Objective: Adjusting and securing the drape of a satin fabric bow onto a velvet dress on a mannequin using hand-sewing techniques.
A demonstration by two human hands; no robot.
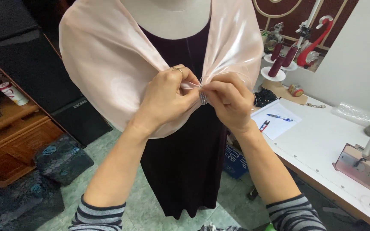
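A pale green tiled floor [150,201] runs underneath. On the left stand a dark cabinet [31,64] and a brown wooden shelf unit [18,137], with dark patterned cushions [61,158] on the floor beside them. On the right, a white surface [322,141] meets a plain white wall [360,55]; a dark red carved panel [287,13] hangs far right.

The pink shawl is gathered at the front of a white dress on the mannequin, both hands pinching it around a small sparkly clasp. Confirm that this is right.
Not quite: the dress is dark, a deep plum or near black, not white. The head view shows it. The rest holds: the pink shawl is gathered at the front, with the left hand and right hand pinching it around the small sparkly clasp.
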